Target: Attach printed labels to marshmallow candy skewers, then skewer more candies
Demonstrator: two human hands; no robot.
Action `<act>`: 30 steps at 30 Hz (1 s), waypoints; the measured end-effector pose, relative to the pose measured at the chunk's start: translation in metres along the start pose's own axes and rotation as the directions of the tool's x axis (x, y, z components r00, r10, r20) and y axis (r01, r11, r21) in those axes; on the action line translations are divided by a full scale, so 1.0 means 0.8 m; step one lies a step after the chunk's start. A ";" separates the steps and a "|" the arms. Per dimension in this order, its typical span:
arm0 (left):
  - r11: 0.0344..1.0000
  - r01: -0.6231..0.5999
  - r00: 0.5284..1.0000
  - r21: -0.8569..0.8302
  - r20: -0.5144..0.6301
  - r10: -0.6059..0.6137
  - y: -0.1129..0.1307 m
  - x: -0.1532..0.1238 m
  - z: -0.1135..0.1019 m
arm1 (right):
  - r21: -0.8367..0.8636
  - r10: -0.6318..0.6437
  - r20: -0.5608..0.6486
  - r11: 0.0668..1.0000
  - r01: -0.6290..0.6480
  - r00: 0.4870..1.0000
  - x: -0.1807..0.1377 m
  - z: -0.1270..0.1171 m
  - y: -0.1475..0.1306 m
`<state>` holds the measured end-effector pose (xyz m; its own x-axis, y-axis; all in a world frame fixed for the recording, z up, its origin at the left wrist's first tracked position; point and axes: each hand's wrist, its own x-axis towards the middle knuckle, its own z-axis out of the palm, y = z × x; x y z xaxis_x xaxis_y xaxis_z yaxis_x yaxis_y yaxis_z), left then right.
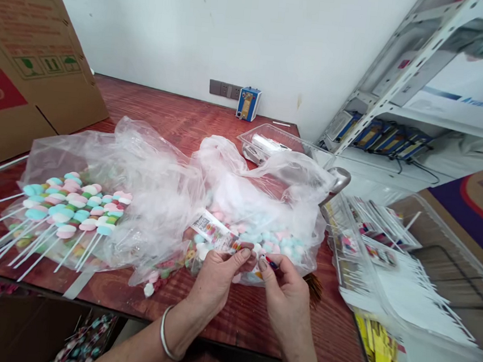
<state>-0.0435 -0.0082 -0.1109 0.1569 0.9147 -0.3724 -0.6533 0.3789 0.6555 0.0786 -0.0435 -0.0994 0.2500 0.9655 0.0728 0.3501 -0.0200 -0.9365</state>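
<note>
Though I can't tell whether my left hand (218,270) grips the printed label (211,228), my right hand (286,285) pinches a red-and-blue piece (271,262). Marshmallow sticks (63,215) lie at nine o'clock.

The right hand (290,288) partly hides a small red-and-blue piece (271,262).

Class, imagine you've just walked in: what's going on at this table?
A person is working bare-handed at a reddish table. The left hand appears to pinch a printed wrapper; the right hand holds a red-and-blue item, too small to identify. Just beyond the hands is a plastic bag of pastel sweets. Stick-mounted sweets lie to the left.
</note>
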 end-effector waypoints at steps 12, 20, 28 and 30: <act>0.995 -0.041 0.999 -0.087 -0.001 0.041 -0.020 -0.001 -0.001 | -0.235 -0.109 -0.117 0.969 0.079 0.987 -0.019 -0.001 -0.002; 0.935 0.054 0.998 -0.351 -0.020 -0.065 -0.019 0.000 -0.004 | -0.211 -0.338 -0.225 0.932 0.293 0.914 -0.048 -0.008 -0.018; 0.985 0.015 0.997 -0.171 0.075 -0.003 -0.019 -0.010 0.001 | -0.220 -0.383 -0.153 0.912 0.346 0.911 -0.049 0.008 -0.017; 0.985 0.056 0.990 -0.161 0.134 -0.034 -0.020 -0.009 -0.001 | -0.197 -0.383 -0.155 0.915 0.351 0.911 -0.049 0.010 -0.018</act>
<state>-0.0350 -0.0213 -0.1192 0.2769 0.9117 -0.3035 -0.7540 0.4019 0.5196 0.0562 -0.0791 -0.0913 0.2338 0.8468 0.4778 0.5860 0.2694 -0.7642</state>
